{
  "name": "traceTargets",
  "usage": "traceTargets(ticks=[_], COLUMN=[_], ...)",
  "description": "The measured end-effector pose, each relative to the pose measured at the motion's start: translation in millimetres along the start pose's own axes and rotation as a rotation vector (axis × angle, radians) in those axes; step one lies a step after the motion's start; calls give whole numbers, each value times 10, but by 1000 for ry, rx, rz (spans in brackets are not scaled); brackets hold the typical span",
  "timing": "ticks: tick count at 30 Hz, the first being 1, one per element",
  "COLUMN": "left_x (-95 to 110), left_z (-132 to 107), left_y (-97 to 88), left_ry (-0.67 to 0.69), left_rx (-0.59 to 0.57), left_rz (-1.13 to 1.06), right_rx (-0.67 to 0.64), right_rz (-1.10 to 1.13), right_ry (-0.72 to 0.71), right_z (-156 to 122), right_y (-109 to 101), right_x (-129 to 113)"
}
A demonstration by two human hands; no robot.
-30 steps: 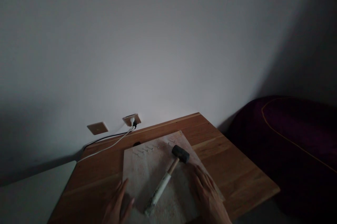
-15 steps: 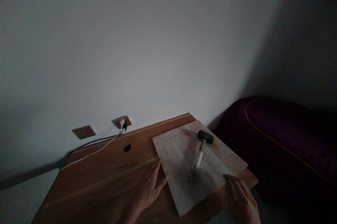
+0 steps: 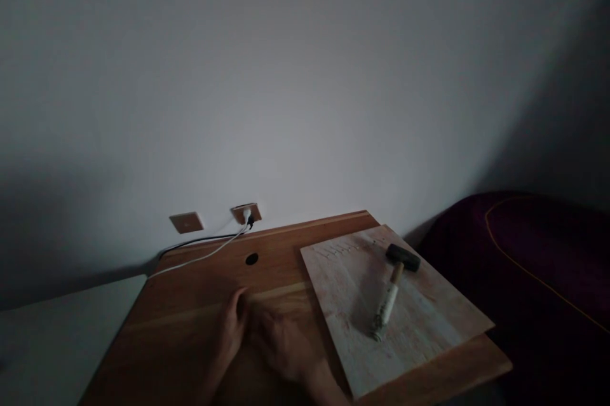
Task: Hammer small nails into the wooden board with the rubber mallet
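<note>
My left hand (image 3: 230,333) is over the wooden tabletop, fingers curved and apart, with nothing visible in it. Close beside it, my right hand (image 3: 286,345) is smeared by motion, and its fingers do not show clearly. Right of both hands lies a pale, flat board (image 3: 347,317), which neither hand touches. A hammer (image 3: 388,301) with a dark head and a worn whitish handle rests on that board, its head toward the wall. Several small nails (image 3: 338,250) are lined up near the board's far edge.
The wooden table (image 3: 185,317) stands against a pale wall (image 3: 305,107). White and black cords run from a wall socket (image 3: 246,213) along its back left; a round hole (image 3: 251,258) is nearby. A dark purple covered piece (image 3: 476,247) stands at right, a white surface (image 3: 71,342) at left.
Both hands have left the board's edges. My right hand has crossed left to beside my left hand. The view has shifted, so the table and hammer appear farther right.
</note>
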State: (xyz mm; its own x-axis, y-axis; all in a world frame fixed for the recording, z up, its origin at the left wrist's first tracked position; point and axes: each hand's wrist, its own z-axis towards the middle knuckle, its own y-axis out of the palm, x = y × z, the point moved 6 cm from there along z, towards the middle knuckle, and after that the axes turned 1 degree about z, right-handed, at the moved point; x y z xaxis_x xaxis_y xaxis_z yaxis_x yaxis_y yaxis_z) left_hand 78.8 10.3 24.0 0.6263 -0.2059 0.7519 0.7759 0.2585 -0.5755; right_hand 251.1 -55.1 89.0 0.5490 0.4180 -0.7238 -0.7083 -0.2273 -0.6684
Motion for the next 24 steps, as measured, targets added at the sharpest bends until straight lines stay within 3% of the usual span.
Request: traceTargets(ticks=[3, 6, 10, 24], left_x=[-56, -15, 48, 76], left_z=[-31, -77, -107, -81], left_y=[-35, 19, 58, 37], left_ry=[-34, -32, -22, 75], left_rx=[63, 44, 3, 2], left_rz=[-27, -38, -27, -42], right_rx=[120, 160, 187, 210], right_rz=[55, 133, 243, 244], right_ry=[-8, -95, -124, -135], right_z=[229, 226, 145, 186], right_y=[196, 323, 306, 318], right_x=[40, 93, 133, 101])
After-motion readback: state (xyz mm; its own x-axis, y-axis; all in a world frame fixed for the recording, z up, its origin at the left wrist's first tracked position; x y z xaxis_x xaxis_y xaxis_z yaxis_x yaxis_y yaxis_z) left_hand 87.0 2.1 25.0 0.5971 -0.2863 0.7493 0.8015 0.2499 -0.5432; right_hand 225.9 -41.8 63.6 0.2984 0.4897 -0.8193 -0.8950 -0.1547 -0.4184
